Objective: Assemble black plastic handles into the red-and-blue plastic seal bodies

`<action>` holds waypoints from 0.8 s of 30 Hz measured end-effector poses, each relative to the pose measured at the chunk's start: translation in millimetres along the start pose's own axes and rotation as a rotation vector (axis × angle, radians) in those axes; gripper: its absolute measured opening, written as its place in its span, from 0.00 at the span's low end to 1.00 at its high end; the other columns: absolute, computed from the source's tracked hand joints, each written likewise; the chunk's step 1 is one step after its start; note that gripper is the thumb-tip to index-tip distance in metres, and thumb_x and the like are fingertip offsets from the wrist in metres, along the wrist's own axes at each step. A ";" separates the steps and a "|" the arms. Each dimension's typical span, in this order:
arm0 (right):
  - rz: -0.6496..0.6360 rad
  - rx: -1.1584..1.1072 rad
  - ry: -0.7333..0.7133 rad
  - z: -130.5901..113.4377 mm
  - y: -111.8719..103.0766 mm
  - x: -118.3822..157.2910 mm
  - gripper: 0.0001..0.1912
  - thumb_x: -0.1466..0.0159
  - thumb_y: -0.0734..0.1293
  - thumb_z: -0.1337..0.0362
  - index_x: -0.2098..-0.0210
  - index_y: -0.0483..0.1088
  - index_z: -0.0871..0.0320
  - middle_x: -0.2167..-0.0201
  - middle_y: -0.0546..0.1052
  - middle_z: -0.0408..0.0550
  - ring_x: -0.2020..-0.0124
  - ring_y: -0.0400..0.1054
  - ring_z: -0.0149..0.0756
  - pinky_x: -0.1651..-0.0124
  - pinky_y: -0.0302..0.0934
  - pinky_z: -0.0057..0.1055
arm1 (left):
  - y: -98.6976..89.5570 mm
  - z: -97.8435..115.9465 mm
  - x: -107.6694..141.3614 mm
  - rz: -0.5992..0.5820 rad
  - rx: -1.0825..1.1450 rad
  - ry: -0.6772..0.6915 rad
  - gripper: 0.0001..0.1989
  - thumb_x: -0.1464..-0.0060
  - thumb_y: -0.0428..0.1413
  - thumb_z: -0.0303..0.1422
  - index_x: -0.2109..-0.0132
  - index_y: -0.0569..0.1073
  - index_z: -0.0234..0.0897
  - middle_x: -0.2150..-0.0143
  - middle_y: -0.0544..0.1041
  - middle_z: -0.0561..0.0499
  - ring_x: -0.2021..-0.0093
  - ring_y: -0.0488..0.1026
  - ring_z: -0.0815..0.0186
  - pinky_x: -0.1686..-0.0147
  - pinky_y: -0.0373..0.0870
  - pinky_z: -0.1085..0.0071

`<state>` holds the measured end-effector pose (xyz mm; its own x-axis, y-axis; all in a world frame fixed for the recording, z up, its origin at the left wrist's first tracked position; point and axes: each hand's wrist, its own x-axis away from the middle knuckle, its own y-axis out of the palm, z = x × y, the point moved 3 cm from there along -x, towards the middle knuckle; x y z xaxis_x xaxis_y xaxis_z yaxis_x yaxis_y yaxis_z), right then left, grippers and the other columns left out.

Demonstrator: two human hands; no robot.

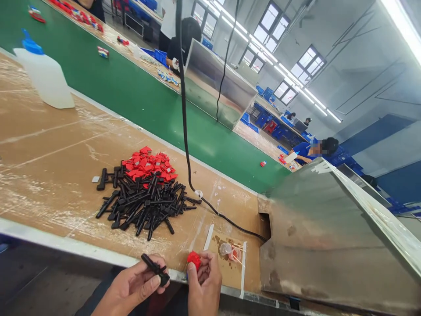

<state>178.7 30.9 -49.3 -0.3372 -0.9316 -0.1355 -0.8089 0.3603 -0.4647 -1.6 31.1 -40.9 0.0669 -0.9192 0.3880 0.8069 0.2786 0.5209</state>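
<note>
1. Brown, scuffed table [42, 175] slants across the frame, its pale near edge running from the left side towards the bottom centre.
2. At the bottom, left of centre, the left hand [133, 287] has its fingers wrapped around a black part [151, 265]: a matte, slim bar, tilted, with a thicker blocky end at lower right and a short stub on its side.
3. Just beside it, at bottom centre, the right hand [207, 281] pinches a red piece [194, 260] between its fingers; it is bright, compact and uneven, partly covered, with a bit of blue below it.
4. Right of that hand, a clear cup [225, 249] stands beside a dish with red contents [234, 254].
5. Left of centre lies a tangled black heap [144, 210] of similar bars, pointing every way.
6. Touching its far side is a red heap [148, 164] of flat, angular pieces, some showing pale grey patches.
7. A metal panel [312, 237] fills the lower right; a translucent bottle [49, 79] with a blue cap stands upper left.
8. Beyond runs a green belt [158, 109], with a person in blue [304, 151] at the right and windows [269, 22] above.
</note>
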 end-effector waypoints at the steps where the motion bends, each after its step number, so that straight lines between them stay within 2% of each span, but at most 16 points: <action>1: -0.034 -0.129 0.073 0.0 -4.2 1.6 0.15 0.32 0.75 0.48 0.58 0.78 0.53 0.71 0.78 0.43 0.73 0.71 0.38 0.72 0.66 0.30 | -0.5 0.5 2.1 -0.002 -0.007 -0.010 0.29 0.66 0.79 0.61 0.68 0.86 0.42 0.71 0.80 0.53 0.72 0.77 0.60 0.71 0.73 0.67; 3: -0.098 -0.369 0.207 -2.8 -13.3 6.2 0.25 0.38 0.78 0.40 0.58 0.80 0.55 0.72 0.77 0.43 0.76 0.67 0.33 0.79 0.59 0.25 | 0.3 3.0 6.9 -0.015 -0.020 -0.034 0.29 0.67 0.80 0.60 0.67 0.86 0.43 0.70 0.81 0.52 0.71 0.77 0.60 0.70 0.74 0.67; 5: -0.148 -0.539 0.311 -9.9 -22.2 12.1 0.30 0.44 0.81 0.36 0.61 0.81 0.57 0.76 0.74 0.40 0.81 0.61 0.27 0.83 0.53 0.21 | 4.3 7.5 12.0 -0.039 -0.038 -0.057 0.28 0.66 0.80 0.59 0.67 0.86 0.43 0.69 0.80 0.52 0.70 0.76 0.61 0.69 0.74 0.67; 8: -0.210 -0.708 0.398 -24.4 -32.2 21.0 0.32 0.47 0.84 0.38 0.59 0.81 0.58 0.76 0.76 0.41 0.85 0.57 0.21 0.84 0.50 0.17 | 15.8 15.5 19.5 -0.084 -0.062 -0.096 0.27 0.65 0.80 0.58 0.68 0.85 0.43 0.70 0.80 0.53 0.70 0.74 0.62 0.68 0.73 0.69; 12: -0.259 -0.904 0.473 -36.7 -39.7 30.9 0.32 0.47 0.86 0.43 0.55 0.79 0.57 0.73 0.78 0.40 0.87 0.54 0.18 0.85 0.49 0.16 | 33.3 21.7 28.0 -0.177 -0.040 -0.139 0.26 0.63 0.81 0.55 0.69 0.84 0.41 0.70 0.79 0.53 0.70 0.73 0.63 0.69 0.73 0.70; 15: -0.227 -0.948 0.502 -37.5 -43.9 37.1 0.30 0.47 0.86 0.44 0.58 0.78 0.58 0.75 0.77 0.40 0.86 0.55 0.18 0.84 0.50 0.15 | 38.6 18.7 31.6 -0.261 -0.070 -0.112 0.22 0.54 0.78 0.54 0.69 0.84 0.42 0.71 0.79 0.53 0.71 0.74 0.63 0.69 0.74 0.70; 18: -0.202 -0.945 0.489 -37.6 -46.2 41.6 0.30 0.47 0.86 0.43 0.60 0.78 0.58 0.76 0.76 0.39 0.86 0.55 0.17 0.83 0.52 0.15 | 35.0 9.9 32.3 -0.369 -0.168 -0.036 0.19 0.49 0.75 0.53 0.69 0.86 0.43 0.69 0.81 0.50 0.69 0.78 0.60 0.67 0.79 0.68; 24: -0.159 -0.942 0.423 -44.4 -46.1 44.7 0.28 0.47 0.86 0.44 0.61 0.79 0.57 0.77 0.75 0.38 0.85 0.54 0.18 0.83 0.52 0.15 | 14.9 -3.3 29.4 -0.384 -0.320 0.140 0.13 0.41 0.71 0.51 0.63 0.89 0.48 0.64 0.86 0.46 0.60 0.83 0.55 0.58 0.85 0.67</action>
<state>179.5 -25.2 4.9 -0.1885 -0.9445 0.2690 -0.8457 0.2954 0.4445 14.3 7.4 -24.2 -0.2090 -0.9730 0.0980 0.9264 -0.1649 0.3385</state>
